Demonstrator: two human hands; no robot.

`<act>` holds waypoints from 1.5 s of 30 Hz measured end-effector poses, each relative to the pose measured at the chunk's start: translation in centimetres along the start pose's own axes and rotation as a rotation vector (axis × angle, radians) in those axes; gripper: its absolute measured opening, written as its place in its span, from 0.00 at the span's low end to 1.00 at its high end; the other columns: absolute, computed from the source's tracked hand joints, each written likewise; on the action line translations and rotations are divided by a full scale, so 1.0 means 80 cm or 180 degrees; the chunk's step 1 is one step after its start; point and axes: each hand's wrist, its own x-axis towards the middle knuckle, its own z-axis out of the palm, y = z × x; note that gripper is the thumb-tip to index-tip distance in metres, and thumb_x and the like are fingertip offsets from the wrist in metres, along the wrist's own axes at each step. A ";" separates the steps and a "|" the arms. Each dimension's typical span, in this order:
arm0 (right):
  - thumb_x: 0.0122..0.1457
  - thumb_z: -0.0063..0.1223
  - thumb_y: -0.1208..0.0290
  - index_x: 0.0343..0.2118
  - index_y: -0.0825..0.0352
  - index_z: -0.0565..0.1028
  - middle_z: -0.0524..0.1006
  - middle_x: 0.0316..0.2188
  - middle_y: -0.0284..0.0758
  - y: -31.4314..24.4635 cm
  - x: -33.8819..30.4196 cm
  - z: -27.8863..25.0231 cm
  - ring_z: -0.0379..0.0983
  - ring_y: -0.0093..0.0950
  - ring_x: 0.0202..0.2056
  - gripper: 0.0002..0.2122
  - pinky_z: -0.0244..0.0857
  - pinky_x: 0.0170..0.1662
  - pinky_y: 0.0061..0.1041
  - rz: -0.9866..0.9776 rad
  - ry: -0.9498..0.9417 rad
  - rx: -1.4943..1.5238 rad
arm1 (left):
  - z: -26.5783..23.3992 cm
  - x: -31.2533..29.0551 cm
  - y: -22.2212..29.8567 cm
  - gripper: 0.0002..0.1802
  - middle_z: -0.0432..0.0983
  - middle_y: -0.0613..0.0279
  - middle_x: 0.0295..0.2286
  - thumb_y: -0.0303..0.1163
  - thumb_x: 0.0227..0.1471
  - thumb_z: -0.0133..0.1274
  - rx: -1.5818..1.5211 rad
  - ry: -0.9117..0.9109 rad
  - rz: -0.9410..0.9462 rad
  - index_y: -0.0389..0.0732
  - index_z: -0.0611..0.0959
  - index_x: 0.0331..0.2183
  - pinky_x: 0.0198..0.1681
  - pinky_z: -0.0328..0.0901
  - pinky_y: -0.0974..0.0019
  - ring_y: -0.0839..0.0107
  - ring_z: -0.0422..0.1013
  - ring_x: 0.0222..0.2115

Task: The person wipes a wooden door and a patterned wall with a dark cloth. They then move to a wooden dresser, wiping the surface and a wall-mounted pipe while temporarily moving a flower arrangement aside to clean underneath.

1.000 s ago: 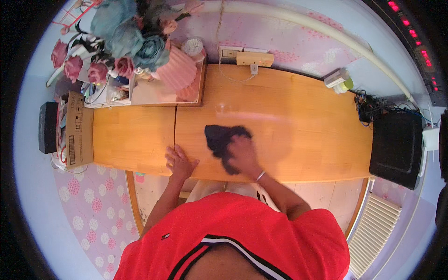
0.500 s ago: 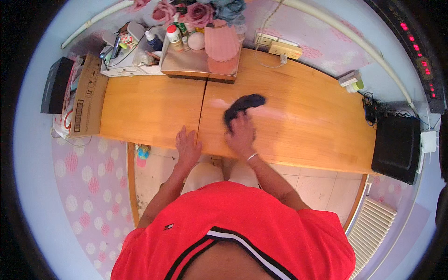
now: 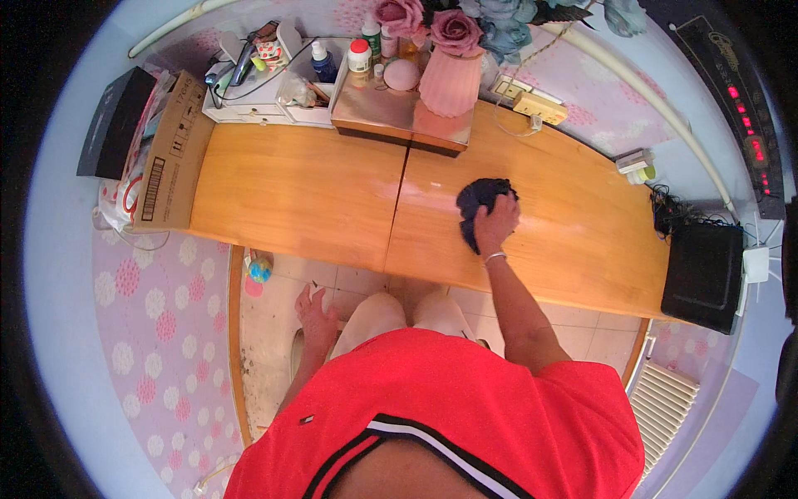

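Note:
A crumpled dark navy cloth lies bunched on the wooden desk, right of the seam between its two panels. My right hand grips and presses it against the desktop, with the palm side and part of the cloth hidden. A pale band circles that wrist. My left hand hangs off the desk's front edge beside my thigh. Its fingers are apart and slightly bent, with nothing in them.
At the back stand a pink vase of artificial flowers, bottles and a white organizer. A cardboard box is at the left end. A power strip sits by the wall; a black flat case and cables occupy the right end.
My right hand has moved right with the cloth, which is now more bunched up. My left hand has come off the desk edge and dropped toward my lap. The view has shifted.

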 end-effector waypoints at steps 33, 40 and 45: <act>0.49 0.58 0.55 0.54 0.71 0.66 0.54 0.64 0.51 -0.426 0.007 0.138 0.49 0.57 0.62 0.32 0.43 0.63 0.59 -0.1506 -0.1599 0.0979 | 0.010 0.257 0.006 0.50 0.44 0.43 0.65 0.57 0.49 0.56 0.0475 0.1944 -0.2176 0.35 0.59 0.62 0.62 0.46 0.36 0.41 0.39 0.65; 0.45 0.61 0.65 0.47 0.60 0.71 0.63 0.57 0.43 -0.472 0.029 0.168 0.56 0.51 0.58 0.23 0.50 0.58 0.55 -0.2351 -0.1395 0.1055 | 0.015 0.253 0.007 0.51 0.42 0.42 0.65 0.60 0.50 0.55 0.0550 0.2004 -0.2061 0.35 0.57 0.63 0.63 0.45 0.37 0.40 0.38 0.65; 0.44 0.62 0.64 0.43 0.60 0.71 0.68 0.51 0.39 -0.354 0.045 0.125 0.60 0.45 0.54 0.21 0.54 0.53 0.52 -0.1796 -0.1265 0.0486 | 0.009 0.252 0.009 0.52 0.42 0.42 0.66 0.62 0.51 0.53 0.0524 0.1821 -0.2165 0.35 0.56 0.63 0.62 0.47 0.37 0.40 0.38 0.66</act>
